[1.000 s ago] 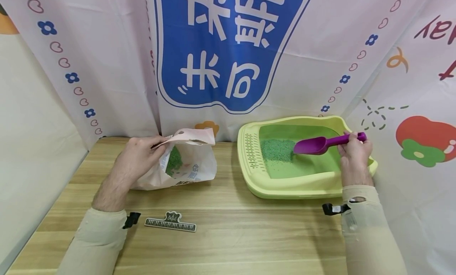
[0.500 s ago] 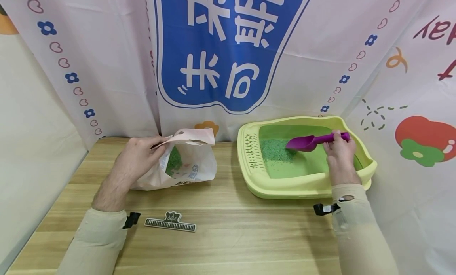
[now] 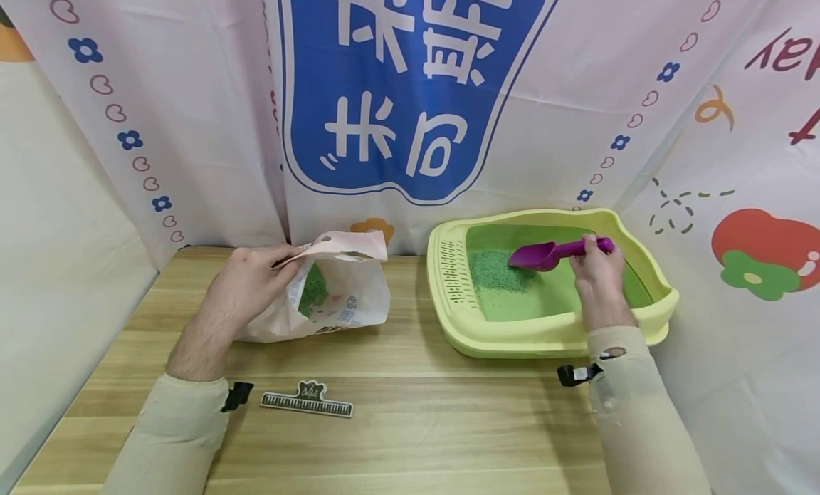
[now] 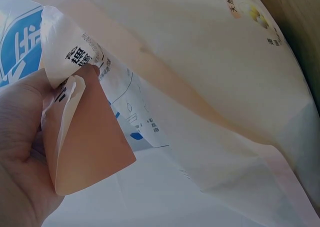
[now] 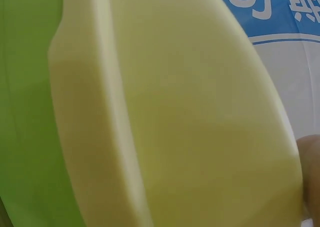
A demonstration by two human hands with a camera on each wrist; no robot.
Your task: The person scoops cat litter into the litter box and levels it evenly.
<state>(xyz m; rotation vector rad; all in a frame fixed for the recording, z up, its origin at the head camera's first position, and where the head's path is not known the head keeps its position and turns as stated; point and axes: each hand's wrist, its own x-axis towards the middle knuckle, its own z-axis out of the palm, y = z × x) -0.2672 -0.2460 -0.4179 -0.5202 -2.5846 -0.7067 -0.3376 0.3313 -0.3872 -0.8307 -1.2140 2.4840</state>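
In the head view my left hand (image 3: 253, 285) pinches the upper edge of a white and pink litter bag (image 3: 361, 288), whose mouth gapes to the right. Green granules (image 3: 314, 290) show inside it. The left wrist view has the bag's folded edge (image 4: 90, 137) between thumb and fingers. Over the yellow-green litter box (image 3: 512, 342), my right hand (image 3: 598, 274) grips a purple scoop (image 3: 538, 256) by its handle. The scoop's tip is at the green granules (image 3: 496, 271) on the left part of the box floor. Mostly the box wall (image 5: 200, 112) fills the right wrist view.
A black and white bag clip (image 3: 307, 399) with piano-key markings lies on the wooden table (image 3: 423, 424) in front of the bag. Behind the table hangs a printed curtain (image 3: 397, 110). A white side wall (image 3: 737, 381) stands close to the right of the box.
My right hand has moved left with the purple scoop, bringing the scoop's tip further over the granules in the box. My left hand and the bag have stayed in place.
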